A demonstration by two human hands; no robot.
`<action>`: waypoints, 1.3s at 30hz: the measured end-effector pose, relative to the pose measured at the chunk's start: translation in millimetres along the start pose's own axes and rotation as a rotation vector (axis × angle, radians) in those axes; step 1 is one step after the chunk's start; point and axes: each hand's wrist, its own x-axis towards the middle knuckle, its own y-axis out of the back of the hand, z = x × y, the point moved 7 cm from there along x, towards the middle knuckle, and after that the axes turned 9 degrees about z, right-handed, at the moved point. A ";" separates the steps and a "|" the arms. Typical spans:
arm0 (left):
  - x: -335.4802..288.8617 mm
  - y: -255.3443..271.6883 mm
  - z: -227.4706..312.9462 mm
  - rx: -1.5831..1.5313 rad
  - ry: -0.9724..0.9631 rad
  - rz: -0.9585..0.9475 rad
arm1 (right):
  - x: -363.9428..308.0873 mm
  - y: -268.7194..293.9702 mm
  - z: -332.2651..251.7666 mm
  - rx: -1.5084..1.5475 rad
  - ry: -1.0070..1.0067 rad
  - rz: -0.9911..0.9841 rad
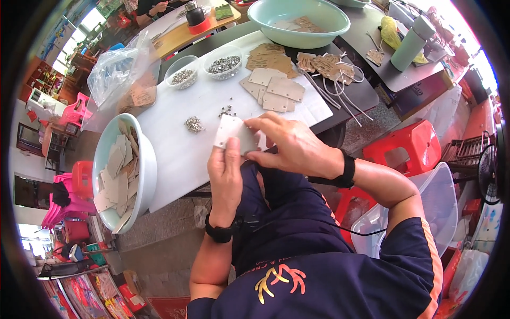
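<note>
My left hand holds a pale grey-beige flat piece with small corner holes, its thumb lying across the front. From the other side, the fingers and thumb of my right hand pinch the right edge of the same piece. The piece is tilted above the near edge of the white work surface. Just beyond it lie a few small dark metal bits and a heap of small silver metal bits. Whether my right fingers also hold a metal bit is hidden.
Similar pieces and brown ones lie stacked ahead. Two clear bowls hold metal parts. A pale basin of pieces stands left; another basin stands ahead. White cords, a green bottle and a red stool are right.
</note>
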 end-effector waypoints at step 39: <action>24.3 48.5 -19.1 -0.150 0.095 -0.026 | 138.8 32.4 190.5 -0.394 -0.200 -0.159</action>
